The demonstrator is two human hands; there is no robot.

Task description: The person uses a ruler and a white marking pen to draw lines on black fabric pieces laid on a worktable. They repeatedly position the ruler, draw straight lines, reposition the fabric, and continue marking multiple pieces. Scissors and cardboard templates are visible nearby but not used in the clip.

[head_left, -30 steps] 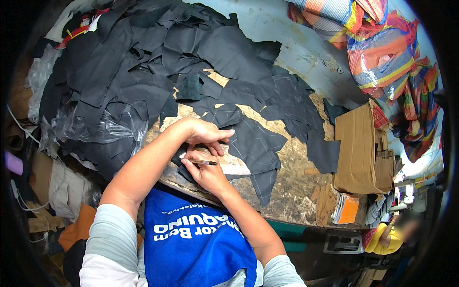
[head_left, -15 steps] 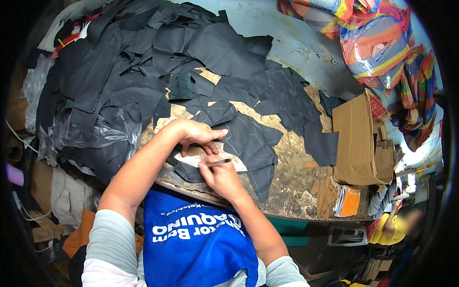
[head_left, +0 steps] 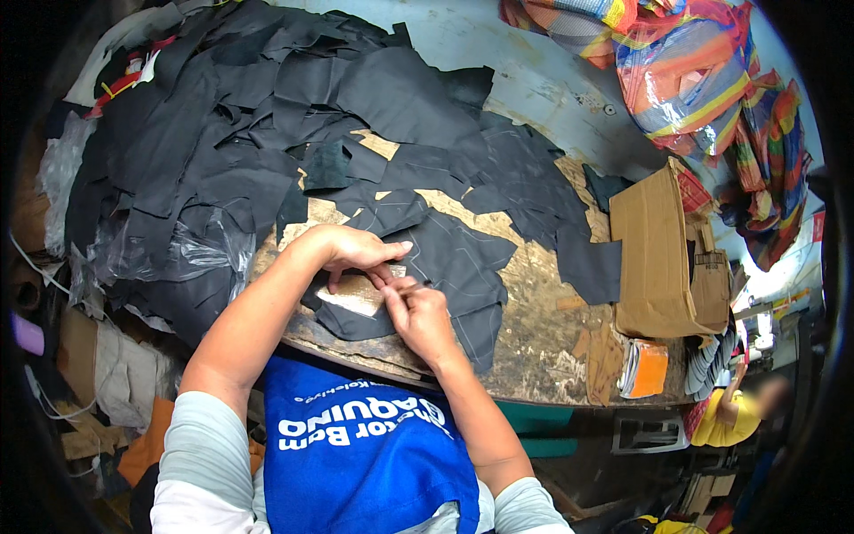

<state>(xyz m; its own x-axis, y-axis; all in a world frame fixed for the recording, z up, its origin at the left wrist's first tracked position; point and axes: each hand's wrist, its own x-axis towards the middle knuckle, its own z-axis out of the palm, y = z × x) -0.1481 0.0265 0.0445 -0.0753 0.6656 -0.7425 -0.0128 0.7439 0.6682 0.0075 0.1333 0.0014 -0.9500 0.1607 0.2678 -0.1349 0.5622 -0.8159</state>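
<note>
A light, worn pattern template (head_left: 356, 296) lies on a dark leather piece (head_left: 458, 254) near the table's front edge. My left hand (head_left: 354, 251) presses down on the template's far side, thumb stretched out and fingers apart. Close beside those fingertips, my right hand (head_left: 420, 322) grips a pen (head_left: 429, 284), mostly covered by the fingers. Its writing tip is hidden. Thin pale outlines run over the leather to the right of the template.
Overlapping dark leather pieces (head_left: 178, 116) cover the table's left and far parts. A cardboard box (head_left: 654, 258) stands at the right, near an orange-fronted stack (head_left: 647, 369). Colourful woven bags (head_left: 685, 80) lie beyond. A person in yellow (head_left: 725, 418) is at the far right.
The template has been turned, and its right part no longer stretches past my right hand. My right hand has moved slightly right and up, closer to the left fingers, still gripping the pen.
</note>
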